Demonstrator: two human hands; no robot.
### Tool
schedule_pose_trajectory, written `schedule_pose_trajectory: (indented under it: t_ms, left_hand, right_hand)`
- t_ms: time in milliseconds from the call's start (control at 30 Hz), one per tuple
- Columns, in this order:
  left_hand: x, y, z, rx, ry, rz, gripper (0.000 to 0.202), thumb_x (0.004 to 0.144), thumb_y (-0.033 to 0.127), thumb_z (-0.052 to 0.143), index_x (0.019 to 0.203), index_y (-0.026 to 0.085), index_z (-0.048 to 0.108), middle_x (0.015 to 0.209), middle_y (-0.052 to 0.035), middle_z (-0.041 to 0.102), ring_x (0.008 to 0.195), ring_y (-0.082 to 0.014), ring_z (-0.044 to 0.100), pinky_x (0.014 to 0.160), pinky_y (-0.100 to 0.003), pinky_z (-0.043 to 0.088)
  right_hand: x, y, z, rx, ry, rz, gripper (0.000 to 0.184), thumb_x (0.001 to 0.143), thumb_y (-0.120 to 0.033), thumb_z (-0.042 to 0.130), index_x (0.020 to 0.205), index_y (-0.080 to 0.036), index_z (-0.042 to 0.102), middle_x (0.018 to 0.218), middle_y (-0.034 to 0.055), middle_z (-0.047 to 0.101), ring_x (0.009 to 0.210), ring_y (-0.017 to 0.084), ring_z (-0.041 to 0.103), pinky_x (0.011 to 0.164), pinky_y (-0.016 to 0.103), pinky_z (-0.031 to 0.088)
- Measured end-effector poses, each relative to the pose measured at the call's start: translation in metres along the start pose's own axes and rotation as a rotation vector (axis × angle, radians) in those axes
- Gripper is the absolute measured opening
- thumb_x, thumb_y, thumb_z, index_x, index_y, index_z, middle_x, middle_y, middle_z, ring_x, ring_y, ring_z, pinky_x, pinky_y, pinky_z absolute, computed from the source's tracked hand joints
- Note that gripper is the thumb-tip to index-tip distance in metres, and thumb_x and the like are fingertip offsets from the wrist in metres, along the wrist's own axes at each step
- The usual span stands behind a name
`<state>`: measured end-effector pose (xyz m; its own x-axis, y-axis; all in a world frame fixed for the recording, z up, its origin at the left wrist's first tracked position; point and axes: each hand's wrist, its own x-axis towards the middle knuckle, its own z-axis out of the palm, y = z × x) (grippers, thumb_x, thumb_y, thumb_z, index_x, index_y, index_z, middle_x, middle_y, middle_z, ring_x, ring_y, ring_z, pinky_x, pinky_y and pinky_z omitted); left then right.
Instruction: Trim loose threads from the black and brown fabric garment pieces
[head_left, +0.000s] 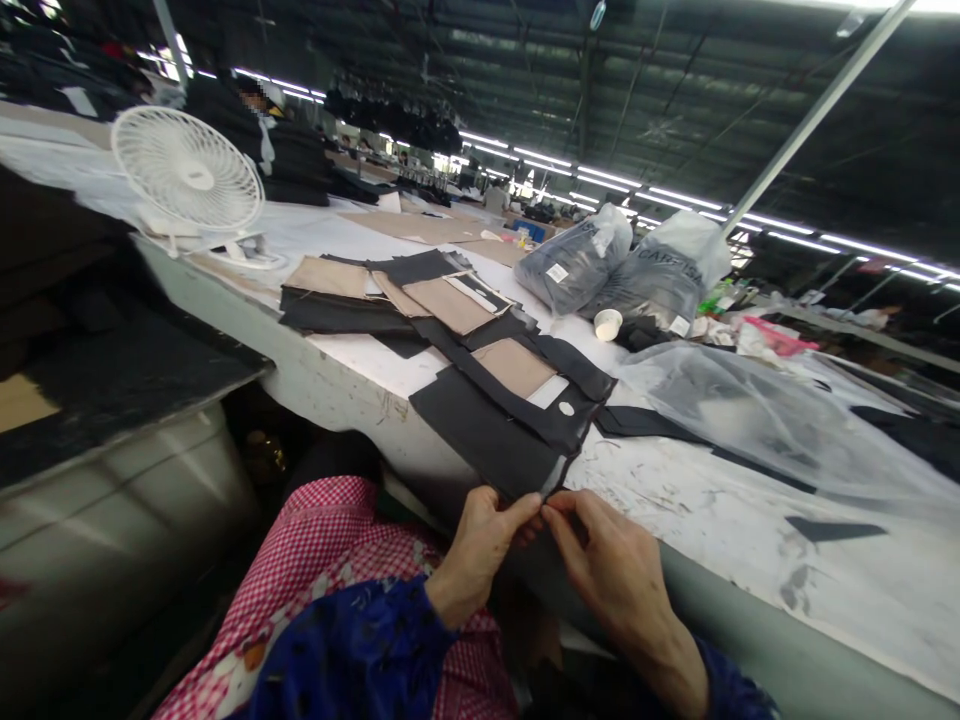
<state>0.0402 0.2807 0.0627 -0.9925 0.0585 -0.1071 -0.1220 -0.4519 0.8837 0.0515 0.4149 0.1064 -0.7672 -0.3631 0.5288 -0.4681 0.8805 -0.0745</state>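
At the table's near edge, a dark fabric panel [480,420] lies partly over the side, its corner close to me. My left hand [480,545] is closed on this corner, thumb on top. Beside it, my right hand [611,560] pinches at the same corner with thumb and fingertips; the two hands nearly touch. Any small thing between the right fingertips is too small to make out. On the panel sit a beige pocket piece [517,368], a white strip and a small white oval sticker [566,408].
Stacked dark and beige panels [337,290] lie left of the work. A white fan [191,175] stands at the far left of the table [360,385]. Bagged goods [574,265], a white cup [607,324] and clear plastic sheeting [750,420] are to the right.
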Motion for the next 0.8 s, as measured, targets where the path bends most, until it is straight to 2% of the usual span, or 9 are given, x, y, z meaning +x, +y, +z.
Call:
schedule_pose_trajectory:
  t_ms: [167, 267, 367, 467, 533, 600, 700, 800]
  left_hand:
    - [-0.001, -0.005, 0.004, 0.025, 0.017, 0.026, 0.034, 0.07, 0.042, 0.07, 0.062, 0.009, 0.066, 0.059, -0.0052, 0.062, 0.055, -0.0122, 0.052, 0.055, -0.024, 0.04]
    - [-0.004, -0.008, 0.007, 0.08, 0.052, 0.033, 0.036, 0.07, 0.043, 0.07, 0.057, 0.01, 0.063, 0.054, -0.003, 0.058, 0.052, -0.0115, 0.049, 0.052, -0.024, 0.037]
    - [-0.006, -0.009, 0.01, 0.106, 0.067, 0.05, 0.039, 0.071, 0.044, 0.07, 0.051, 0.012, 0.058, 0.049, 0.0004, 0.051, 0.049, -0.0096, 0.043, 0.049, -0.023, 0.033]
    - [-0.005, -0.01, 0.012, 0.079, 0.089, 0.047, 0.038, 0.07, 0.043, 0.071, 0.051, 0.013, 0.057, 0.049, 0.0012, 0.051, 0.049, -0.0092, 0.042, 0.049, -0.023, 0.032]
    - [-0.005, -0.01, 0.012, 0.05, 0.099, 0.044, 0.038, 0.069, 0.042, 0.072, 0.05, 0.013, 0.057, 0.049, 0.0008, 0.052, 0.048, -0.0092, 0.043, 0.049, -0.023, 0.032]
    - [-0.004, -0.007, 0.011, 0.012, 0.081, 0.046, 0.038, 0.07, 0.04, 0.072, 0.048, 0.012, 0.058, 0.048, -0.0002, 0.053, 0.048, -0.0091, 0.045, 0.05, -0.023, 0.034]
    - [-0.006, 0.0, 0.011, -0.113, -0.009, -0.007, 0.036, 0.07, 0.037, 0.074, 0.049, 0.01, 0.062, 0.048, -0.0022, 0.056, 0.048, -0.0084, 0.047, 0.053, -0.022, 0.036]
    - [-0.008, 0.005, 0.013, -0.336, -0.139, -0.148, 0.032, 0.066, 0.036, 0.077, 0.053, 0.009, 0.065, 0.052, -0.0027, 0.058, 0.048, -0.0075, 0.049, 0.052, -0.02, 0.036]
  right_hand:
    - [-0.002, -0.001, 0.002, -0.061, 0.002, 0.037, 0.02, 0.089, -0.024, 0.051, 0.075, -0.022, 0.065, 0.07, -0.0039, 0.068, 0.056, 0.015, 0.066, 0.05, 0.026, 0.037]
    - [-0.005, 0.0, 0.004, -0.086, 0.001, 0.05, 0.022, 0.088, -0.023, 0.051, 0.071, -0.021, 0.065, 0.067, -0.0033, 0.067, 0.055, 0.016, 0.065, 0.048, 0.027, 0.034]
    - [-0.006, 0.001, 0.009, -0.101, 0.048, 0.054, 0.025, 0.087, -0.024, 0.05, 0.066, -0.021, 0.063, 0.062, -0.0023, 0.065, 0.05, 0.015, 0.062, 0.048, 0.027, 0.033]
    - [-0.005, 0.004, 0.014, -0.053, 0.119, 0.082, 0.024, 0.084, -0.025, 0.049, 0.064, -0.02, 0.061, 0.056, -0.0015, 0.062, 0.047, 0.014, 0.058, 0.048, 0.026, 0.033]
    - [-0.004, 0.005, 0.015, 0.065, 0.116, 0.128, 0.022, 0.082, -0.025, 0.049, 0.063, -0.019, 0.059, 0.054, -0.001, 0.06, 0.046, 0.013, 0.055, 0.049, 0.025, 0.035]
    - [-0.001, 0.005, 0.014, 0.255, 0.053, 0.209, 0.02, 0.079, -0.026, 0.051, 0.062, -0.018, 0.056, 0.054, -0.0004, 0.059, 0.046, 0.012, 0.052, 0.049, 0.023, 0.037]
    - [0.003, 0.005, 0.01, 0.662, -0.124, 0.376, 0.022, 0.079, -0.034, 0.053, 0.064, -0.018, 0.054, 0.055, 0.0003, 0.058, 0.044, 0.01, 0.047, 0.044, 0.021, 0.036]
    - [0.007, 0.006, 0.003, 1.035, -0.244, 0.506, 0.031, 0.077, -0.045, 0.059, 0.067, -0.017, 0.052, 0.056, 0.0002, 0.059, 0.038, 0.006, 0.039, 0.038, 0.019, 0.031]
